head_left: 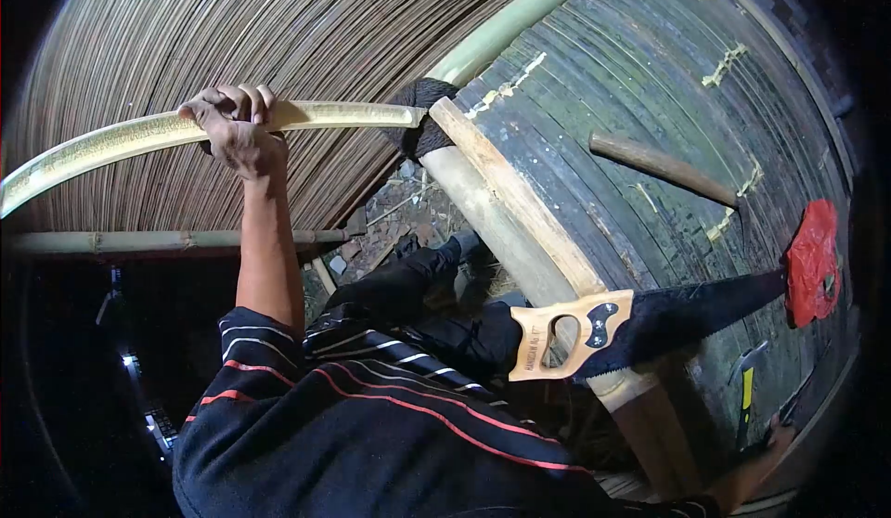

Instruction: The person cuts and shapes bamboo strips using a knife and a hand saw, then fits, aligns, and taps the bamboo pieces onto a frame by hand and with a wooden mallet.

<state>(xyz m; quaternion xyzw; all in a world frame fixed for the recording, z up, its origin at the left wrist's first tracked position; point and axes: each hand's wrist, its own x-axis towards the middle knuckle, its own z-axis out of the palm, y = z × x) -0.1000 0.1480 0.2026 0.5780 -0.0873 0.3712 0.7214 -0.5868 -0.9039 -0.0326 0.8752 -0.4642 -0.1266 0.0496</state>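
Observation:
My left hand (239, 133) is closed around a long split bamboo strip (121, 142), raised at the upper left. The strip runs from the left edge to near a black rope binding (429, 114) at the platform's corner. At the far lower right, my right hand (780, 436) is partly in shadow, its fingers closed on a dark, blade-like tool (806, 390) whose exact kind is unclear. Close to that hand lies a yellow-and-black handled tool (746, 395). A handsaw (687, 321) with a pale wooden handle rests across the platform's near edge.
The slatted bamboo platform (603, 82) fills the right side. On it lie a wooden-handled tool (664, 169), a red plastic bag (813, 263) and, along the near edge, a flat wooden piece (520, 200). A wall of thin stalks (306, 26) rises behind my left hand.

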